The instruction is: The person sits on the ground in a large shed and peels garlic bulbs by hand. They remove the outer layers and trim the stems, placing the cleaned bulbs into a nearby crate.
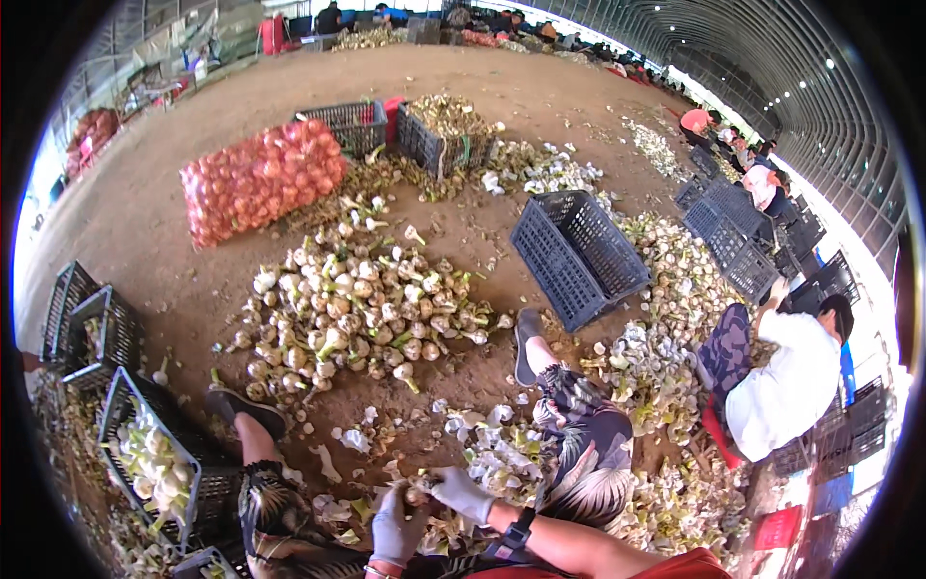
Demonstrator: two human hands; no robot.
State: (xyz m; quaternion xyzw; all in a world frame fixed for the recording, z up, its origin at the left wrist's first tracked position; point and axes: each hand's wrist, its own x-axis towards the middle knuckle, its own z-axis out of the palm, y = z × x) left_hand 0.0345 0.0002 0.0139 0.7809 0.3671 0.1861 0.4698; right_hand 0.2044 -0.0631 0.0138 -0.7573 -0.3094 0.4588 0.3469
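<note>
— Where's the work sitting right now?

— Down at six o'clock, between the knees. The left hand and the right hand, both gloved, meet on one garlic bulb. The left hand's fingers are curled under it, and the right hand's fingers are pinched onto its top.

— So which step is that?

— Peeling or trimming, I'd say: loose skin is being pulled off that bulb. Pale husks lie all around the feet, at five and six o'clock.

— And the rest of the stock?

— The heap of untrimmed bulbs lies on the dirt floor at twelve o'clock from the hands, well out past the shoes. A black crate of cleaned bulbs stands at nine o'clock, near the left knee.

— What does the next move call for?

— Probably a firm grip underneath while the top fingers strip the skin clear, then a reach left to the crate.
</note>
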